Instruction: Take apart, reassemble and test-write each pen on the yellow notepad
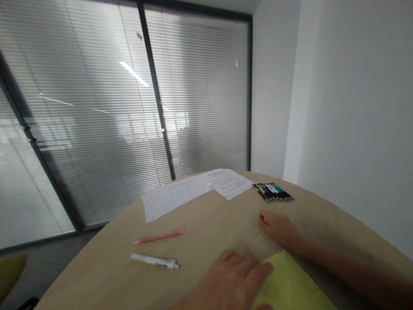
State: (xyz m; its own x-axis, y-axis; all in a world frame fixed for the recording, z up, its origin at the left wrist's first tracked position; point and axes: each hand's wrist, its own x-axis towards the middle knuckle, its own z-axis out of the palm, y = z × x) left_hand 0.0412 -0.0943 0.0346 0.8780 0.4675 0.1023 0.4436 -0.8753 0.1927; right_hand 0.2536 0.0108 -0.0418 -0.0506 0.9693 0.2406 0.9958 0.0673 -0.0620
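Note:
My left hand [230, 277], blurred by motion, is at the left edge of a yellow-green sheet of paper [288, 284] at the bottom of the view. Its fingertips overlap the sheet, and the thumb shows low down near the same edge. My right hand [275, 226] rests on the table beyond the paper, fingers curled into a loose fist with nothing visible in it. Left of my left hand lie a white pen [153, 260] and a pink pen [158, 237], apart from it.
A row of several pens [273, 192] lies past my right hand on the round wooden table [206, 228]. Printed sheets [177, 193] spread along the far edge. Behind stand a glass partition with blinds [200, 94] and a white wall [355, 107]. A yellow-green chair [11, 275] shows at the lower left.

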